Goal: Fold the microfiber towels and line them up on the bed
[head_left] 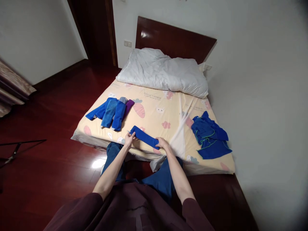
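A blue cloth folded into a long narrow strip [145,138] lies slantwise near the front edge of the bed. My left hand [130,139] grips its left end, where a small pale tag sticks out. Around the right end are the closed fingers of my right hand [162,143]. Several rolled or folded cloths [110,112], blue, grey and purple, sit side by side on the bed to the left. A crumpled heap of blue cloths with green edging [209,136] rests at the right side of the bed.
The bed [156,110] has a cream sheet with carrot and rabbit prints. A white quilt [163,70] is bunched against the dark headboard [173,40]. A thin black stand [16,149] is on the floor at left, below a curtain [12,88]. A wall borders the right.
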Demonstrator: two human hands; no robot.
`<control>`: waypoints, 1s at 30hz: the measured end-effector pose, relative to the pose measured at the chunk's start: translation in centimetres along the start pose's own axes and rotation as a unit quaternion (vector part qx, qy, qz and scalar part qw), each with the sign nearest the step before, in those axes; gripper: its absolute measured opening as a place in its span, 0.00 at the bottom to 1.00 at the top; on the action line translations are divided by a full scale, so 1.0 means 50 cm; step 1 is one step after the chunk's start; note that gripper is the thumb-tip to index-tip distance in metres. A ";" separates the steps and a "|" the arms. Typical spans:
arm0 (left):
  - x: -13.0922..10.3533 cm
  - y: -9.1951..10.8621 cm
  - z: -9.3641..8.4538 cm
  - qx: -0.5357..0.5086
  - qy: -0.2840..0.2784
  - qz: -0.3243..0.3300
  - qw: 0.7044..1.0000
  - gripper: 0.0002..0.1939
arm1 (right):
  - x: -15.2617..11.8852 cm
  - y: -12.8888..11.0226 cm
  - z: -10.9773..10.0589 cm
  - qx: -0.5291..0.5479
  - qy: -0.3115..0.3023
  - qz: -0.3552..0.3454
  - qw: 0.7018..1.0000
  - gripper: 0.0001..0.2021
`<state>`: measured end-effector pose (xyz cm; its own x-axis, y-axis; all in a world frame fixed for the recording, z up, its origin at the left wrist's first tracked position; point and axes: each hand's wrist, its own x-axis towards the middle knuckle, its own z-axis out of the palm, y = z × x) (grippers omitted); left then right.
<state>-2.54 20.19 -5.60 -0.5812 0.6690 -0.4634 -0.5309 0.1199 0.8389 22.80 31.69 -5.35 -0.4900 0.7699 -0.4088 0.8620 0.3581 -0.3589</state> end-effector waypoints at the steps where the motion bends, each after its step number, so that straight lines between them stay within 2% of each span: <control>1: -0.002 0.011 0.006 0.000 -0.024 0.016 1.000 0.20 | -0.003 -0.002 0.000 0.004 -0.001 0.002 1.000 0.27; 5: -0.008 0.062 0.030 0.015 -0.135 0.101 0.986 0.25 | -0.016 -0.016 0.006 0.052 0.010 0.000 0.999 0.22; 10: -0.007 0.129 0.054 0.075 -0.203 0.175 0.961 0.22 | -0.021 -0.051 0.024 0.096 0.047 -0.008 0.994 0.15; 13: -0.005 0.174 0.055 0.107 -0.250 0.219 0.937 0.19 | -0.012 -0.091 0.039 0.095 0.060 -0.019 0.993 0.14; 16: -0.006 0.230 0.038 0.133 -0.296 0.254 0.911 0.18 | 0.002 -0.155 0.059 0.116 0.042 -0.038 0.992 0.14; 19: -0.009 0.298 -0.002 0.172 -0.316 0.277 0.891 0.19 | 0.017 -0.242 0.086 0.146 0.053 -0.063 0.986 0.17; 22: -0.009 0.376 -0.061 0.211 -0.313 0.290 0.880 0.20 | 0.036 -0.349 0.117 0.164 0.072 -0.081 0.980 0.20; 28: 0.017 0.530 -0.219 0.281 -0.256 0.334 0.863 0.21 | 0.108 -0.596 0.188 0.151 0.086 -0.109 0.979 0.21; 30: 0.037 0.569 -0.275 0.274 -0.223 0.344 0.870 0.21 | 0.140 -0.677 0.212 0.148 0.086 -0.122 0.978 0.20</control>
<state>-27.20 14.77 13.51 -0.2836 0.9238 0.2573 0.2936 -0.1718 0.9404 -11.20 19.38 -4.97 -0.6245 0.7679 -0.1426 0.6348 0.3927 -0.6655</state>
